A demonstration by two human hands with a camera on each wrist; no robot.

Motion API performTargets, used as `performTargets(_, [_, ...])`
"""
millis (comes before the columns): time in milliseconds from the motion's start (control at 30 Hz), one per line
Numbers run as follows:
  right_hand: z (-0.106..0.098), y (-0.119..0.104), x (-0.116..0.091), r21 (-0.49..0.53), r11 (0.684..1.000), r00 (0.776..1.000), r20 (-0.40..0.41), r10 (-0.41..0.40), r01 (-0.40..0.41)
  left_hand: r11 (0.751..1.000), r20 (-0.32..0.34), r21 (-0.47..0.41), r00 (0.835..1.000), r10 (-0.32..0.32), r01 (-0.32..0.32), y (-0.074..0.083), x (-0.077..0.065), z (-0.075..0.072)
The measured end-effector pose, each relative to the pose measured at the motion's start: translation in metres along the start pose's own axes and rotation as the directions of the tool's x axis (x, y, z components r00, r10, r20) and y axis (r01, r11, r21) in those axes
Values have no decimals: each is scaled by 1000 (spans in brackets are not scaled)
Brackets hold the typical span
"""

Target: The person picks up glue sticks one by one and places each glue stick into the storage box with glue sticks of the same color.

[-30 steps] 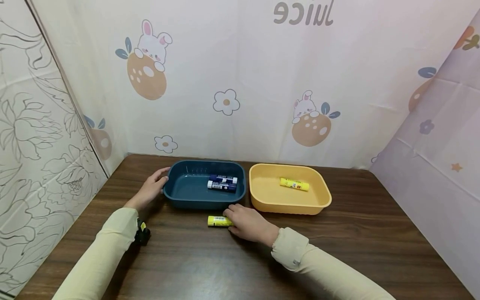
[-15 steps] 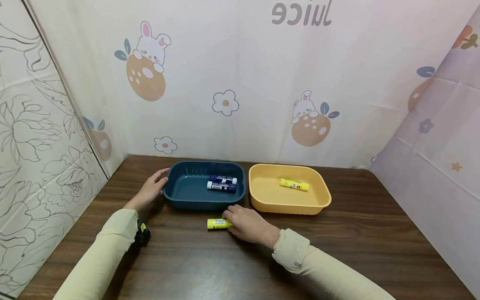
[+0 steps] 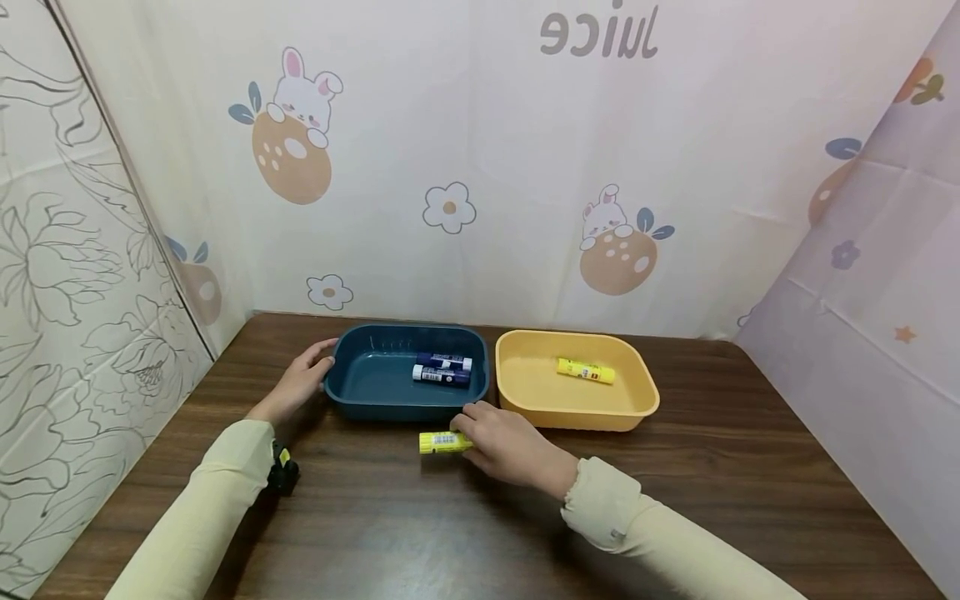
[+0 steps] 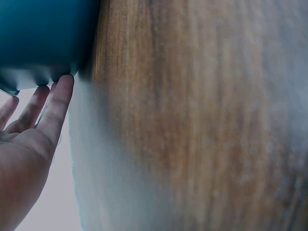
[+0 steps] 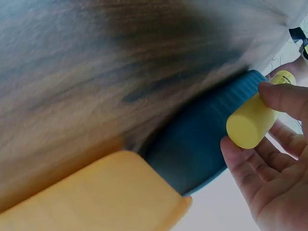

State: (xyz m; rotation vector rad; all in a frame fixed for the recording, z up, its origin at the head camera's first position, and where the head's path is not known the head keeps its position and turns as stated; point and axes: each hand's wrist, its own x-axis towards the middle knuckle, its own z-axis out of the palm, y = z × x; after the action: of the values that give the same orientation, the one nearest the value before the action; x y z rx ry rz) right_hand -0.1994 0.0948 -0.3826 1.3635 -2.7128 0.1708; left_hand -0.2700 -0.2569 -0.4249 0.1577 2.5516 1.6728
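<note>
My right hand [image 3: 516,447] pinches a yellow glue stick [image 3: 441,442] between thumb and fingers, just in front of the two trays. In the right wrist view, the thumb lies on one side of the glue stick [image 5: 254,118] and fingertips on the other. My left hand [image 3: 295,385] touches the left end of the dark blue tray [image 3: 390,411] with extended fingertips; the left wrist view shows those fingers [image 4: 60,98] against the tray wall. Inside the blue tray lie two dark blue glue sticks [image 3: 441,375] with white ends. Another yellow glue stick [image 3: 587,371] lies in the yellow tray [image 3: 577,419].
Both trays stand side by side at the back of the brown wooden table [image 3: 360,517]. Behind them hangs a printed curtain [image 3: 510,167], and a floral panel [image 3: 90,292] borders the left side. A black device [image 3: 282,472] sits at my left wrist.
My right hand has lifted the yellow glue stick slightly off the table and shifted a little right. The left hand stays at the blue tray.
</note>
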Motion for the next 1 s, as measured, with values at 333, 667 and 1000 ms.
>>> performTargets(333, [-21, 7, -14, 7, 1000, 999, -30, 18, -17, 1000, 9, -15, 1000, -3, 4, 1, -2, 0])
performTargets(667, [-42, 27, -29, -16, 999, 988, -144, 46, -49, 1000, 18, -22, 1000, -1, 1, 5, -2, 0])
performTargets(1000, [-59, 52, -36, -39, 995, 979, -185, 87, -95, 999, 11, -15, 999, 30, -30, 3, -2, -1])
